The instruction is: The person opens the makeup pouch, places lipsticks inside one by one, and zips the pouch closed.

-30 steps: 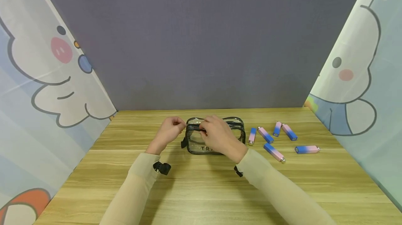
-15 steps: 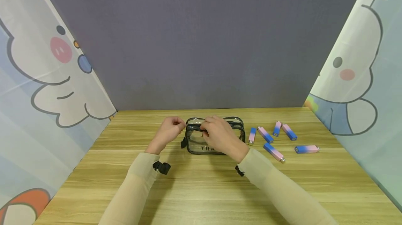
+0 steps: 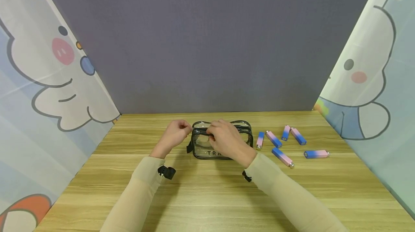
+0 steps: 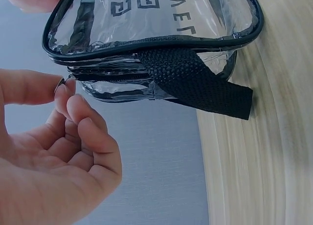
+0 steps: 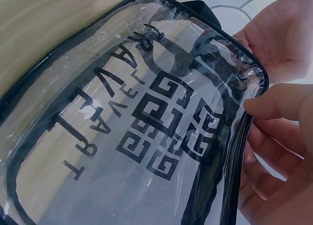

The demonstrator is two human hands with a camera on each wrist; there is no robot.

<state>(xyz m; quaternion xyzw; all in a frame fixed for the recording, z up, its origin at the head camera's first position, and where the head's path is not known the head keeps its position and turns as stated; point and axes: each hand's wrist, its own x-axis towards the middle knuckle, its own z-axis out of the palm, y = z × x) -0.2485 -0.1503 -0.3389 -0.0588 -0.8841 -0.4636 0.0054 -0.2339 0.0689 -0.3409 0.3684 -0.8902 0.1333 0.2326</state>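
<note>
A clear travel pouch (image 3: 201, 151) with black piping stands on the table, dark lettering on its front. At the pouch's left end, my left hand (image 3: 173, 136) pinches a small metal zipper pull (image 4: 59, 84) between thumb and forefinger, its other fingers curled, as the left wrist view shows. A black webbing strap (image 4: 195, 80) sticks out from that same end. My right hand (image 3: 226, 139) grips the pouch's top front edge; in the right wrist view its thumb (image 5: 274, 101) presses on the black piping. Through the clear plastic I see no contents for certain.
Several blue-and-pink tubes with silvery ends, like lipsticks, lie to the right of the pouch, among them a near one (image 3: 282, 157) and a far-right one (image 3: 316, 154). A grey panel (image 3: 214, 44) stands behind the wooden table (image 3: 207, 203), with cartoon-printed cloth at both sides.
</note>
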